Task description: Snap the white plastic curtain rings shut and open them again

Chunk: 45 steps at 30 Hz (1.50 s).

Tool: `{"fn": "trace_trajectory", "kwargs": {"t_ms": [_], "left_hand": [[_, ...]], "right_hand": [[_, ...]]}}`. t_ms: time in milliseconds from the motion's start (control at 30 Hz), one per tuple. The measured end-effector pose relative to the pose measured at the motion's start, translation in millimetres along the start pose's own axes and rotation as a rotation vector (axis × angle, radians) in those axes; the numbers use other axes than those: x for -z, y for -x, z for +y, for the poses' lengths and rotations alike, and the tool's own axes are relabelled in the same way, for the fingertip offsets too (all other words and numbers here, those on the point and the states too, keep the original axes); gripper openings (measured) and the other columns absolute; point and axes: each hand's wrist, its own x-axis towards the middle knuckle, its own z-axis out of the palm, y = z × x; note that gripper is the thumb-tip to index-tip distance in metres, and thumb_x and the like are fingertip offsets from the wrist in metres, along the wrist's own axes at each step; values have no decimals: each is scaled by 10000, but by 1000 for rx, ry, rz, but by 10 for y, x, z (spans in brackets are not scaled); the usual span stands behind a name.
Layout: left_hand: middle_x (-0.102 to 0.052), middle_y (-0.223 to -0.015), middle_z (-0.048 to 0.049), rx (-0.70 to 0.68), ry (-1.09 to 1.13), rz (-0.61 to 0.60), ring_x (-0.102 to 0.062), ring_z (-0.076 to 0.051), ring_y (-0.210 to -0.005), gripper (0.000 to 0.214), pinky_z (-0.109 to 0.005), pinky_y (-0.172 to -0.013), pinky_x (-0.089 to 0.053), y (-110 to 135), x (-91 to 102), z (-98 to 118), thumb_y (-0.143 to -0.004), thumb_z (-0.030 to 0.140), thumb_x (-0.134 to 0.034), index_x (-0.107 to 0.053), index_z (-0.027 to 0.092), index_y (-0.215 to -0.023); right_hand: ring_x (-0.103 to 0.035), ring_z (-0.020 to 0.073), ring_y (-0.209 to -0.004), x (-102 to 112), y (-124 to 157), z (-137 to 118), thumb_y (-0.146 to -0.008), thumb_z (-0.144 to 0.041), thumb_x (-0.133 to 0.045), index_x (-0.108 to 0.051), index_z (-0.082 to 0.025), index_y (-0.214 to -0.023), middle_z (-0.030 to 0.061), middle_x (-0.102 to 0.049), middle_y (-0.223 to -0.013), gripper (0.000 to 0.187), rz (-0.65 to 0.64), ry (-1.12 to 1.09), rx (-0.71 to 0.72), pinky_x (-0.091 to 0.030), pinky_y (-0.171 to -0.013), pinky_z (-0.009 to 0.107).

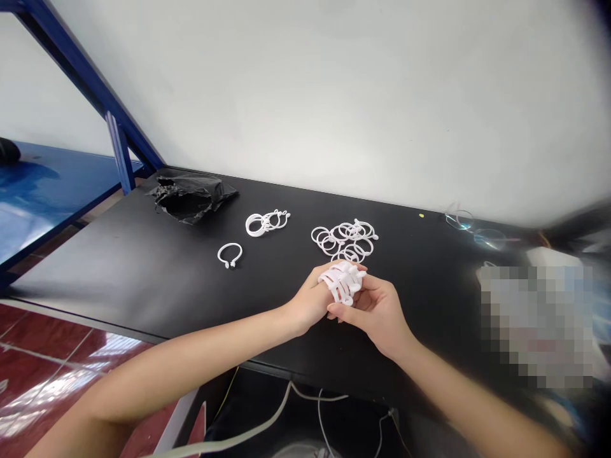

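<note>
A bundle of white plastic shower curtain rings (342,280) sits at my left hand (310,299), looped over or held against its fingers; the exact wrap is partly hidden. From the right, my right hand (377,308) pinches the knobbed ends of the bundle between thumb and fingers. Just beyond my hands lies a loose pile of similar rings (329,240), overlapping one another. Farther left is a small group of rings (256,225), some stacked together. One single ring (230,253) rests apart with its ends open toward me.
A crumpled black plastic bag (191,197) lies at the back left of the black table (143,267). Clear glasses (477,229) lie at the back right, near a blurred-out pale item (537,324). A white wall stands behind; cables (286,407) hang below the front edge.
</note>
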Motion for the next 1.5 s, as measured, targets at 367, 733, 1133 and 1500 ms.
{"fn": "trace_trajectory", "kwargs": {"t_ms": [367,733,1133,1500], "left_hand": [[-635,-588,48,-262,-763,-351,-586,-93,-526,274,-175,-549,-435,-3,236,243,-825,85,-480,-563,159,-1075],[-664,-719,-5,-326,-1146,-309,-612,-157,-603,221,-225,-572,-392,-63,284,178,-832,254,-568,-575,189,-1044],[-660,-803,-17,-307,-863,-459,-582,-124,-636,212,-217,-593,-430,-47,344,312,-834,280,-586,-583,148,-1000],[-657,-696,8,-363,-986,-361,-603,-113,-583,181,-196,-573,-431,-53,354,323,-808,106,-548,-604,145,-976]], "right_hand": [[-698,135,-539,105,-26,-115,-641,-186,-852,-731,-129,-684,27,-725,-630,141,-159,14,-249,-499,-455,163],[-717,141,-538,91,-58,-98,-782,-421,-745,-731,-92,-708,100,-752,-729,337,-166,-95,-393,-482,-423,134],[-744,226,-938,183,-37,-205,-959,-419,-530,-732,-147,-1053,140,-740,-1080,351,-487,-240,-316,-602,-690,248],[-619,119,-497,47,-10,-139,-858,-392,-676,-693,-147,-703,-28,-589,-493,291,-273,131,-132,-575,-619,276]]}}
